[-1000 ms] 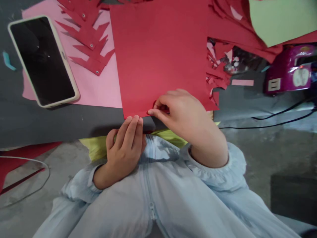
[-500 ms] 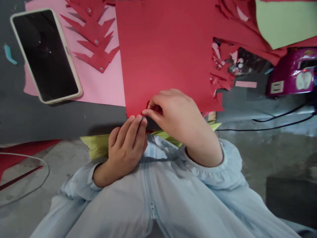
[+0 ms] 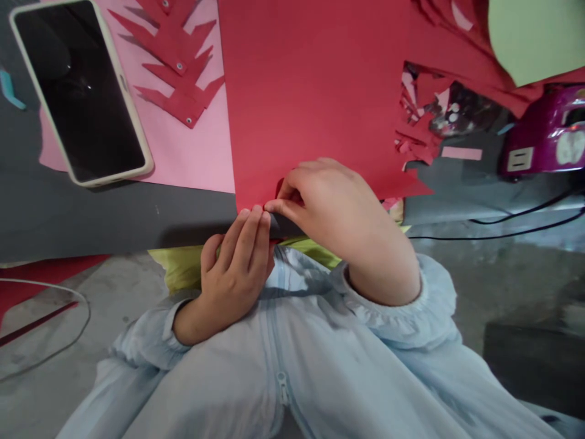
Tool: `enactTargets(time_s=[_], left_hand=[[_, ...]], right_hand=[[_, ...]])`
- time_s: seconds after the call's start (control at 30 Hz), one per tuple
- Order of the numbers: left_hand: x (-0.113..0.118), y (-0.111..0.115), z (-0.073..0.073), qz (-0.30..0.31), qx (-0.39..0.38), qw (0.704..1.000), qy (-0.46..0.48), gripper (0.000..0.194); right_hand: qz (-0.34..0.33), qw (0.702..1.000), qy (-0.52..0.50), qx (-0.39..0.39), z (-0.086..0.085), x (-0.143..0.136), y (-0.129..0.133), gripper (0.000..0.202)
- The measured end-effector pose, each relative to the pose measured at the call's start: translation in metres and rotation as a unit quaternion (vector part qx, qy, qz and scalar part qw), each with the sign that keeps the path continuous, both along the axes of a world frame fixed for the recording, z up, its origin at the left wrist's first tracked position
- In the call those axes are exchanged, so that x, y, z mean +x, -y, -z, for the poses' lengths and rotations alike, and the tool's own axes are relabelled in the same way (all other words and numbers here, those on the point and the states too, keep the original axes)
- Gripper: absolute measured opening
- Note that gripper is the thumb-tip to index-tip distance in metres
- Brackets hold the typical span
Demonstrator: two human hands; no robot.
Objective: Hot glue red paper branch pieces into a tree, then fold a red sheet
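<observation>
A large red paper sheet (image 3: 315,91) lies on the dark table, its near edge close to the table's front edge. My right hand (image 3: 333,207) is closed in a pinch at that near edge, thumb and forefinger together on the paper. Just left of it, my left hand (image 3: 235,277) reaches up over the table edge. Its fingers are stretched out side by side, tips resting on the near left corner of the sheet; its thumb is hidden. On a pink sheet (image 3: 196,155) to the left lie spiky red paper cutouts (image 3: 183,100), several of them with small round eyelets.
A phone (image 3: 82,97) in a pale case lies at the left. Red paper scraps (image 3: 418,137), a pale green sheet (image 3: 539,39) and a purple device (image 3: 546,137) with black cords (image 3: 503,225) are at the right. Yellow-green material (image 3: 180,268) shows below the table edge.
The view has shifted slightly. The red sheet's near right corner has moved a little to the right and away from me. Both hands keep nearly the same pose at its near edge.
</observation>
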State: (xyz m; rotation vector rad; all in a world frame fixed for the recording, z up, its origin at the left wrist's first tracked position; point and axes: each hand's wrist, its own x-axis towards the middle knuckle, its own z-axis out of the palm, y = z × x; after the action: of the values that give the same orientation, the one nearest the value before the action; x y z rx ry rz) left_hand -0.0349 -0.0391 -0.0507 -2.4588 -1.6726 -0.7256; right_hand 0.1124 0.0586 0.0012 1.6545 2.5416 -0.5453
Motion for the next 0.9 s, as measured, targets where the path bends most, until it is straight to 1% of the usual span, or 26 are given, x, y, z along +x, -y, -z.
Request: enactTargets(time_s=[0.2, 0.4, 0.53, 0.7, 0.9], left_hand=[[0.0, 0.0013, -0.002, -0.004, -0.008, 1.0, -0.012, 0.044], [-0.0016, 0.0034, -0.0006, 0.001, -0.006, 0.999, -0.036, 0.041], [-0.0027, 0.0016, -0.0006, 0.007, -0.011, 1.0, -0.003, 0.043], [-0.004, -0.0017, -0.002, 0.015, 0.005, 1.0, 0.016, 0.033], [-0.0069, 0.0004, -0.0023, 0.031, 0.003, 0.999, 0.031, 0.034]], right_hand=[[0.003, 1.0, 0.009, -0.008, -0.0023, -0.0001, -0.0019, 0.025], [0.011, 0.999, 0.012, -0.031, -0.0024, 0.0002, -0.0065, 0.023], [0.01, 0.999, 0.0, -0.037, -0.0011, 0.0016, -0.0062, 0.021], [-0.011, 1.0, -0.015, -0.01, -0.0024, -0.0021, -0.0027, 0.02], [-0.001, 0.999, -0.034, -0.017, -0.0003, -0.0082, -0.0036, 0.021]])
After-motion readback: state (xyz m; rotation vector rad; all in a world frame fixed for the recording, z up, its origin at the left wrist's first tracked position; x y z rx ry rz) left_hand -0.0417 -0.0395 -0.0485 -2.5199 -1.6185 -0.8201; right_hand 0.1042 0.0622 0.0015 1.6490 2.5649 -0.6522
